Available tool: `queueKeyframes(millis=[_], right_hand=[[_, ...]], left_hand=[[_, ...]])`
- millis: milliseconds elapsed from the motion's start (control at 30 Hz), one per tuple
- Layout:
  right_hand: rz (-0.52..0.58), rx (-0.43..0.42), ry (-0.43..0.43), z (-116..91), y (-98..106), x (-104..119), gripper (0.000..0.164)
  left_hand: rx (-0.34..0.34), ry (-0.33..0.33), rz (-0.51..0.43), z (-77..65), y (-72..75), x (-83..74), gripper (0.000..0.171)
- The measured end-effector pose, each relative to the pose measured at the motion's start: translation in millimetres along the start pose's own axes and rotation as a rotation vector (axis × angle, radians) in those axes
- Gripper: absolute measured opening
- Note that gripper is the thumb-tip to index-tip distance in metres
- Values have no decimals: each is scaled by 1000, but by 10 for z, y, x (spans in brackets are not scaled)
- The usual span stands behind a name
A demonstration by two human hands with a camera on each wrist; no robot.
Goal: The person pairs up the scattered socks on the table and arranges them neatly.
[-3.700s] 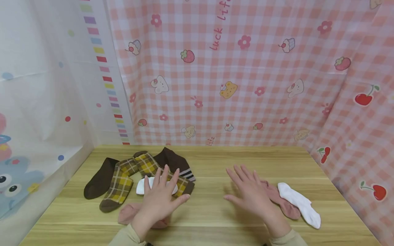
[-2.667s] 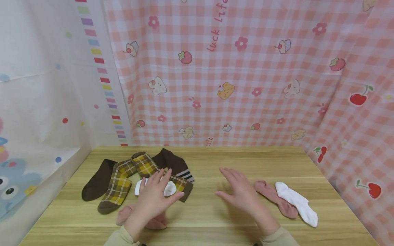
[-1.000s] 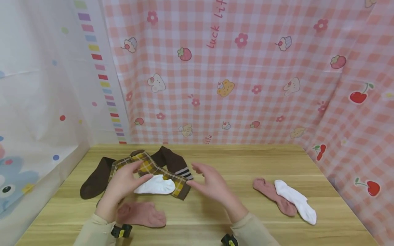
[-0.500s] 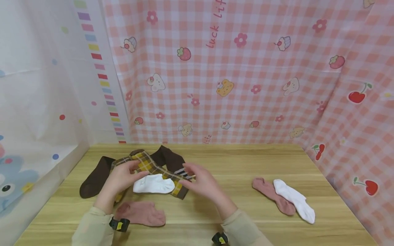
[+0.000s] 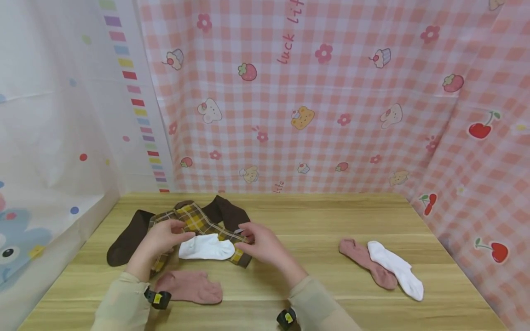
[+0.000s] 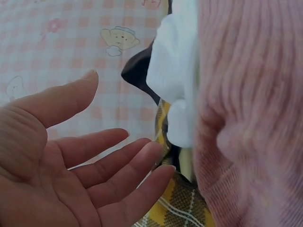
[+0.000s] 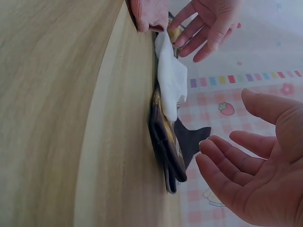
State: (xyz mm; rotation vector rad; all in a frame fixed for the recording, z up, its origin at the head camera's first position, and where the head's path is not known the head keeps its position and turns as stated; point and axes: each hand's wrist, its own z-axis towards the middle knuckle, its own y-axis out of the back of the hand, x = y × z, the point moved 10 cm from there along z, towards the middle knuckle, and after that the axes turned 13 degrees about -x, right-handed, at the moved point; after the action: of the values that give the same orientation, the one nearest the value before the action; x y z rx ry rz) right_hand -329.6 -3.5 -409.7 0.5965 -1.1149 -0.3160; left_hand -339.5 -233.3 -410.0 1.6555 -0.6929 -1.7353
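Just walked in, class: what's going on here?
A person's left hand and right hand hover at either end of a white ankle sock, gripping nothing. The sock partly covers a plaid sock. A pink sock lies nearer the camera; to the right, another pink sock and another white sock lie together.

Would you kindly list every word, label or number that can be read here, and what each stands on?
"luck lif", cut off by the top edge: on the pink checked curtain.
"life", smaller and lower: on the same curtain.
Left wrist view, top edge: lettering fragment, unreadable.
Yellow stickers on the black wrist devices: too small to read.
Socks: no lettering visible.
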Motion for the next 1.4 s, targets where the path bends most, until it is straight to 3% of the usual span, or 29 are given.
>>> queueKeyframes(millis=[100, 367, 733, 1133, 1400], right_hand=[[10, 8, -11, 20, -48, -10, 48], [-17, -1, -55, 73, -165, -43, 47], [-99, 6, -146, 143, -339, -139, 47], [-333, 40, -118, 200, -484, -123, 44], [-436, 20, -126, 215, -539, -132, 33]], left_hand=[[16, 30, -23, 16, -25, 51, 65], [34, 16, 16, 84, -77, 99, 62], [58, 48, 27, 122, -174, 190, 51], [56, 33, 70, 142, -183, 181, 39], [55, 44, 71, 169, -223, 224, 36]])
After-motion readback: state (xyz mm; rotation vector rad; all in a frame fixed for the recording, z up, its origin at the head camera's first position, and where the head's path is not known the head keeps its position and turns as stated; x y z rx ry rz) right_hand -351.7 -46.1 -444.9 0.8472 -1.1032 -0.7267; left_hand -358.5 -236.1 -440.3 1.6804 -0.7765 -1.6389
